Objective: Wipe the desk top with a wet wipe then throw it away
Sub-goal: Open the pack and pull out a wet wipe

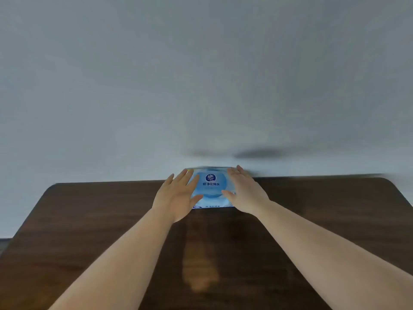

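A light blue pack of wet wipes (pixel 211 189) lies at the far edge of the dark wooden desk top (pixel 89 220), against the wall. My left hand (pixel 176 198) rests on the pack's left side with fingers spread. My right hand (pixel 243 193) rests on its right side, also with fingers spread. Both hands touch the pack from the sides and partly cover it. No loose wipe is in view. The picture is blurred by motion.
A plain pale wall (pixel 201 86) rises right behind the desk's far edge. The desk has rounded far corners (pixel 388 182). A bright reflection (pixel 201 265) shows on the wood between my forearms. A strip of floor (pixel 4 245) shows at the far left.
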Action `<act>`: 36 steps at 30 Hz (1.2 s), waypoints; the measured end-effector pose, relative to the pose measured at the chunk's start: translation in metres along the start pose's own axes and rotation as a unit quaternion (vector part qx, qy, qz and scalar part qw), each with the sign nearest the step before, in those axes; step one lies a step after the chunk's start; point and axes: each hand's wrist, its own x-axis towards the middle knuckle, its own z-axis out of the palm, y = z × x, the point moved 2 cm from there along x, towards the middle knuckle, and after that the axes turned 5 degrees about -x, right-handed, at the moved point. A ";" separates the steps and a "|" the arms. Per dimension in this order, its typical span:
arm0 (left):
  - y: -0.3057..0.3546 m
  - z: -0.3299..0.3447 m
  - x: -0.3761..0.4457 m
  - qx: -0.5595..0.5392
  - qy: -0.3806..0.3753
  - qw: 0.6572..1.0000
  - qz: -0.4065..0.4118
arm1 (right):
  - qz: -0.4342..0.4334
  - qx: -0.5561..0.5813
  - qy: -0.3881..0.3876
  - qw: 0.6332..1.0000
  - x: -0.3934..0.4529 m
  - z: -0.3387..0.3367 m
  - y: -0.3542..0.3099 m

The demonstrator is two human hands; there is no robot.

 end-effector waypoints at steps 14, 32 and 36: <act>-0.005 0.040 0.050 -0.038 -0.014 0.999 0.008 | 0.036 0.039 -0.051 0.997 0.022 0.039 0.026; 0.002 0.013 0.075 -0.218 0.150 0.936 -0.232 | 0.029 -0.022 -0.027 0.999 0.024 0.033 0.026; 0.005 0.026 0.072 -0.261 0.100 0.951 -0.135 | 0.017 -0.009 -0.017 1.000 0.024 0.032 0.028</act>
